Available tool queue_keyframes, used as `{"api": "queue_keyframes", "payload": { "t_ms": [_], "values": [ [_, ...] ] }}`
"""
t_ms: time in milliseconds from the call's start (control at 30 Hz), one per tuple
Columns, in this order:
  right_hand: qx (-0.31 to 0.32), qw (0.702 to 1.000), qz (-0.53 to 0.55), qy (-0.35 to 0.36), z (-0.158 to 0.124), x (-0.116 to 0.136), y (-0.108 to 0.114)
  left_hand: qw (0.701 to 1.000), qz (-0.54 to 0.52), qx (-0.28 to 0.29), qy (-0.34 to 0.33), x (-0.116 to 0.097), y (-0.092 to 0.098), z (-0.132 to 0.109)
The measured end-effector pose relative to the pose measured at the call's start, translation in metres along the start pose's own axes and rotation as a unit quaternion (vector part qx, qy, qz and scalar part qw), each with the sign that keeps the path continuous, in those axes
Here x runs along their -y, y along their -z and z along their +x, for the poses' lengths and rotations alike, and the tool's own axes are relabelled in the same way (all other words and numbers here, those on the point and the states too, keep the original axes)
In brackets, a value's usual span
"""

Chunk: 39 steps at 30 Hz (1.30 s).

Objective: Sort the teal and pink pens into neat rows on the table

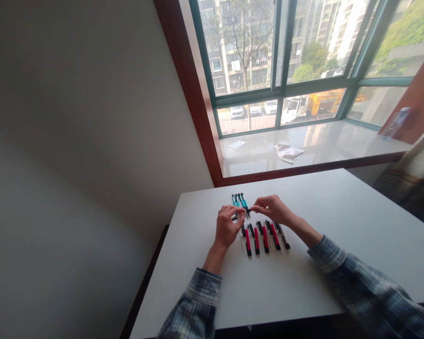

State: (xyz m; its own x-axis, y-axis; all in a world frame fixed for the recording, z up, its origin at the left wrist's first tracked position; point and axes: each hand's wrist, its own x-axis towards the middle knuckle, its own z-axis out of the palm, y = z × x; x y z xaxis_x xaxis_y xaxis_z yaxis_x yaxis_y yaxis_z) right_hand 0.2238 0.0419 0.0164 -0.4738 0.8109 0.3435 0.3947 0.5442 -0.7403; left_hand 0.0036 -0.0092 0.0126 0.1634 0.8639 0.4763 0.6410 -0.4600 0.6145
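Pinched in the closed grip of your left hand (228, 227) and right hand (273, 209), a small dark pen part (248, 211) lies roughly crosswise between them, teal pens (245, 202) just beyond on the worktop (183, 263), red pen pieces (265, 238) in a row nearer you.

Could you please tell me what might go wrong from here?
The small dark piece at the tip of the right hand could slip and drop among the teal pens close by. The left hand is close beside the row of red and black pen parts, so it might knock one out of line.
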Motion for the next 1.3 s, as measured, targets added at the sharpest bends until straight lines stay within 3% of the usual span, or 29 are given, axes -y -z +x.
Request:
{"api": "queue_keyframes", "payload": {
  "t_ms": [233,433,733,1300],
  "values": [
    [0.021,0.999,-0.015,-0.033,-0.0016,0.003,0.0006,1.0,0.012,0.003,0.002,-0.0003,0.0003,0.0003],
    [0.002,0.998,0.061,0.016,-0.0014,-0.0024,0.0043,1.0,-0.001,-0.011,0.019,-0.0019,0.0012,0.0011],
    [0.009,0.999,0.017,0.042,-0.0014,0.0003,0.0025,1.0,-0.004,0.006,0.021,-0.0035,0.0004,0.001],
    [0.023,0.999,-0.029,0.029,-0.0017,0.0059,0.0024,1.0,-0.005,0.029,0.005,-0.005,0.0013,0.0007]
  ]
}}
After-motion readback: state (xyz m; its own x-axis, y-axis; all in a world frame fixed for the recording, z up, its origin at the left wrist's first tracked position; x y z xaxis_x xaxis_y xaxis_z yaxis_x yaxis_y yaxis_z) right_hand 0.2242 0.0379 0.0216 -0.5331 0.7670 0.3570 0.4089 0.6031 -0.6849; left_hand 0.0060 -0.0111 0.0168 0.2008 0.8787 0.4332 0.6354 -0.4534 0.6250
